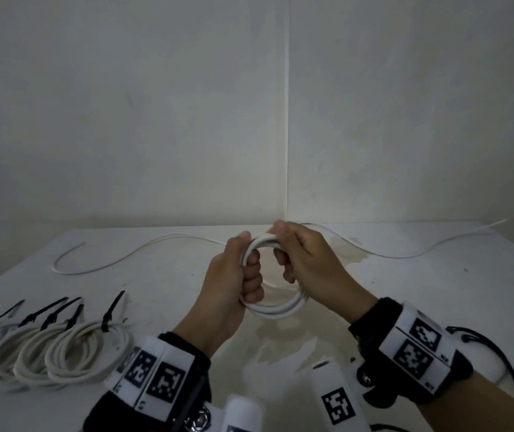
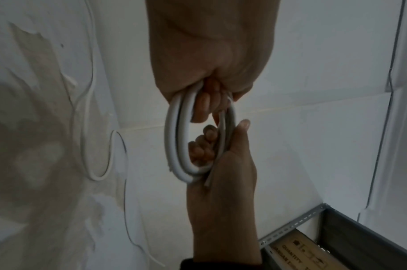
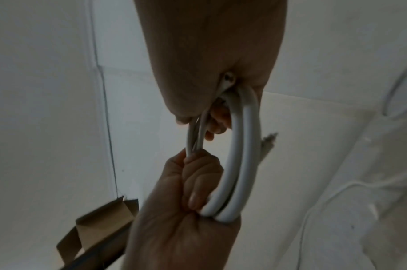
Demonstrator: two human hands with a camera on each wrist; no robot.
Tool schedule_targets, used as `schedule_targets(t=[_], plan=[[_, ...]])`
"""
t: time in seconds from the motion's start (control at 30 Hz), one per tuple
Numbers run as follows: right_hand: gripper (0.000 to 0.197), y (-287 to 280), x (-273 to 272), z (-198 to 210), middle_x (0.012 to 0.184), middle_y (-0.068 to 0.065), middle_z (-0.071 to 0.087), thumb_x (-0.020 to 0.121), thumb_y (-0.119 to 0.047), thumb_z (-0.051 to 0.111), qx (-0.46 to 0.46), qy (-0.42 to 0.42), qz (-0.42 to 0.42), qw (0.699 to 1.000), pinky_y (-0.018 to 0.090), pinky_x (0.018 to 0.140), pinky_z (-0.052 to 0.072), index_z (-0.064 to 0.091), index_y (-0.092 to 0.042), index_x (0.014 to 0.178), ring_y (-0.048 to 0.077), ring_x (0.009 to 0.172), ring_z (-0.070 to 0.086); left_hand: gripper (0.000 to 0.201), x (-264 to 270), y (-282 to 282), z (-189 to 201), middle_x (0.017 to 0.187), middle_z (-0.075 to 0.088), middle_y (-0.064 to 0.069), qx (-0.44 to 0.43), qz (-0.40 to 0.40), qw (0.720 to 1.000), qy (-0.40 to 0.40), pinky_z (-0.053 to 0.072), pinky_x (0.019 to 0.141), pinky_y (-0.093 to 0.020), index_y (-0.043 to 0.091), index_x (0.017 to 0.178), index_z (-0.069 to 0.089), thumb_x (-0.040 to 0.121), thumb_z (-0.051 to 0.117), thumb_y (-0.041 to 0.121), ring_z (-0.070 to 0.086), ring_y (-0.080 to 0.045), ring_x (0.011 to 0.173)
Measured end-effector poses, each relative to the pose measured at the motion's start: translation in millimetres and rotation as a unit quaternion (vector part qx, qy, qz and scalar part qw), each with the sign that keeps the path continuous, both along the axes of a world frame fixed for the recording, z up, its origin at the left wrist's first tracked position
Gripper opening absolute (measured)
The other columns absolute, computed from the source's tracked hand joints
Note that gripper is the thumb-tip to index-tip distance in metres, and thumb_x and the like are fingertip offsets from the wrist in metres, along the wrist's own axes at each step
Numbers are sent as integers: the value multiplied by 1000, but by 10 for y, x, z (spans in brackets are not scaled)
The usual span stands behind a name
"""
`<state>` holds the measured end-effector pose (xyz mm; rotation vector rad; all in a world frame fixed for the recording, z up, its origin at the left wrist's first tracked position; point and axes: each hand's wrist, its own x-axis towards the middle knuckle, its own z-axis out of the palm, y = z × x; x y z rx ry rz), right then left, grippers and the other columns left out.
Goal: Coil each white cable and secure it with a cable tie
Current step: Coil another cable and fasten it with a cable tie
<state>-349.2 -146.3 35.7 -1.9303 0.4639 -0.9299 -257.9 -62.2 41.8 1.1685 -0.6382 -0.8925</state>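
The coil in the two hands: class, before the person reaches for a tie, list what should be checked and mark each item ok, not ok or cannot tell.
1. Left hand has a firm grip on the coil: ok, fingers curled round its loops.
2. Right hand holds the coil's far side: ok.
3. Loops lie together, not springing apart: ok, seen in the left wrist view.
4. Cable end tucked in: not ok, one end sticks out beside the loops.
5. A loose tie within reach: cannot tell, only ties on finished bundles show.
6. Loose cables on the table clear of the coil: cannot tell.
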Motion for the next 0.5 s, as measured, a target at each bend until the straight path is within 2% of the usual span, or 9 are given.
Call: schedule_targets(t=[0.1, 0.2, 0.3, 0.33, 0.4, 0.5], plan=[[32, 51, 23, -85, 57, -7, 41, 96, -36, 33, 29, -27, -10, 999, 28, 49, 38, 48, -19, 72, 8, 43, 40, 41, 38, -9, -26, 40, 20, 8, -33, 11, 999, 36, 20, 34, -17, 14, 57, 36, 95, 37, 31, 17, -6, 32], [31, 20, 1, -103, 55, -9, 39, 97, -33, 33, -49, -20, -48, 997, 31, 54, 36, 44, -28, 68, 7, 47, 38, 44, 64, -6, -58, 38, 25, 5, -33, -34, 998, 45, 33, 38, -19, 11, 57, 41, 95, 31, 29, 24, -8, 31], [33, -19, -56, -46, 52, -10, 42, 97, -31, 35, -88, 24, -35, 995, 24, 53, 33, 42, -34, 65, 3, 44, 43, 44, 171, 18, -19, 42, 39, -4, 19, -94, 995, -17, 48, 55, -30, 5, 59, 49, 92, 26, 23, 42, -17, 37], [33, -25, -75, -14, 53, -10, 42, 97, -30, 35, -105, 50, -21, 993, 22, 52, 32, 42, -33, 65, 2, 44, 44, 45, 189, 22, 2, 43, 41, -5, 37, -103, 993, -39, 48, 57, -31, 4, 58, 51, 92, 27, 22, 44, -19, 39], [31, -35, -89, 29, 59, -7, 42, 98, -30, 33, -137, 98, 5, 986, 17, 49, 31, 43, -28, 68, 2, 45, 44, 49, 156, 17, 22, 42, 36, -1, 59, -92, 992, -62, 43, 48, -26, 7, 56, 49, 96, 30, 28, 36, -15, 36], [30, -46, -70, 10, 61, -2, 41, 97, -31, 34, -109, 90, 18, 990, 16, 48, 31, 48, -18, 74, 5, 44, 38, 46, 4, -10, -20, 39, 25, 7, 55, -30, 996, -69, 28, 36, -19, 13, 56, 39, 96, 40, 36, 23, -9, 33]])
